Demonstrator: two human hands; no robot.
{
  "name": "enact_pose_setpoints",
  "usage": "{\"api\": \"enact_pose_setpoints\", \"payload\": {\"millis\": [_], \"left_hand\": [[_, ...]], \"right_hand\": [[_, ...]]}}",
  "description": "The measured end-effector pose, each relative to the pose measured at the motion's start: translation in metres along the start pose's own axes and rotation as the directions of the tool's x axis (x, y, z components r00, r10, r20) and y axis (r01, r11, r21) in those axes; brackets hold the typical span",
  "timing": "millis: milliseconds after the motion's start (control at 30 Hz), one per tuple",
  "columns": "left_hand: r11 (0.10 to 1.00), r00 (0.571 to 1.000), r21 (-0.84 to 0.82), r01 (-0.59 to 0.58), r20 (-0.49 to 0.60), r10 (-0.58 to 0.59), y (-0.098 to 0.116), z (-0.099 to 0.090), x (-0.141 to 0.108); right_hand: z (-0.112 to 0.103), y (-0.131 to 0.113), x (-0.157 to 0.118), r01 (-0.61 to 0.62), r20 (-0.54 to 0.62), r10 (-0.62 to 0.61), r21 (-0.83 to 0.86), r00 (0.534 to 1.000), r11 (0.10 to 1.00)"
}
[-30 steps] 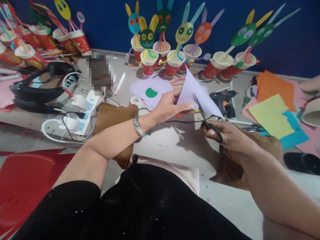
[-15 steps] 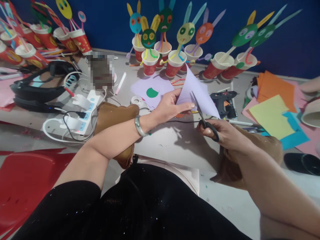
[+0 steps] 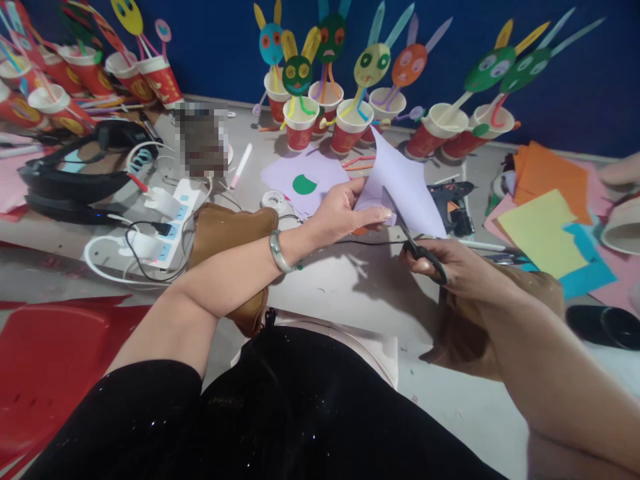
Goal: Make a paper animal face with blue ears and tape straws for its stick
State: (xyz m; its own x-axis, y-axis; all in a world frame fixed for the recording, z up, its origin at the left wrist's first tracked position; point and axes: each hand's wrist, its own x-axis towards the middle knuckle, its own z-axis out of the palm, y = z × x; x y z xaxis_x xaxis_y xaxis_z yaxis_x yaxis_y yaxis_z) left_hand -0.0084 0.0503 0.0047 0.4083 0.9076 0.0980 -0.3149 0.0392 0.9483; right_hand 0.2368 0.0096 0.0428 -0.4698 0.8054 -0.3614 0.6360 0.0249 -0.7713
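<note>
A person's left hand (image 3: pixel 345 210) is pinching a sheet of purple paper (image 3: pixel 407 180) between thumb and fingers above a table (image 3: pixel 320 283), while the right hand (image 3: pixel 437 261) is gripping black-handled scissors (image 3: pixel 423 253), its fingers closed around the loops and the blades meeting the paper's lower part. A green disc (image 3: pixel 305 185) is lying on a second purple sheet (image 3: pixel 327 167) just beyond the left hand. Red cups (image 3: pixel 300 127) holding paper rabbit-like figures (image 3: pixel 369 65) are standing behind, and a glue gun (image 3: pixel 453 190) is resting near the scissors.
</note>
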Motion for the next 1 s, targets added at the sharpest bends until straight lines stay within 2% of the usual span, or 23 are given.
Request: {"api": "enact_pose_setpoints", "payload": {"millis": [200,333,700,867,1000], "left_hand": [[1.0,1.0,0.008,-0.006,0.017,0.006,-0.002,0.0,-0.001],[1.0,1.0,-0.02,-0.013,0.011,0.013,0.002,0.001,-0.003],[0.995,0.989,-0.036,-0.094,-0.114,0.089,0.002,0.005,-0.001],[0.991,0.984,-0.13,-0.019,-0.18,-0.005,0.005,0.011,-0.004],[0.988,0.98,-0.148,0.053,-0.182,-0.08,0.014,0.017,-0.009]], "right_hand": [[-0.002,0.003,-0.001,0.025,0.024,-0.025,0.016,0.999,1.0],[0.001,0.005,-0.002,0.004,-0.02,-0.004,0.026,1.0,1.0],[0.019,0.018,0.004,0.037,-0.08,-0.025,0.149,0.997,0.988],[0.035,0.009,0.008,0.12,-0.184,-0.08,0.222,0.98,0.968],[0.053,0.002,0.015,0.116,-0.259,-0.042,0.278,0.965,0.954]]}}
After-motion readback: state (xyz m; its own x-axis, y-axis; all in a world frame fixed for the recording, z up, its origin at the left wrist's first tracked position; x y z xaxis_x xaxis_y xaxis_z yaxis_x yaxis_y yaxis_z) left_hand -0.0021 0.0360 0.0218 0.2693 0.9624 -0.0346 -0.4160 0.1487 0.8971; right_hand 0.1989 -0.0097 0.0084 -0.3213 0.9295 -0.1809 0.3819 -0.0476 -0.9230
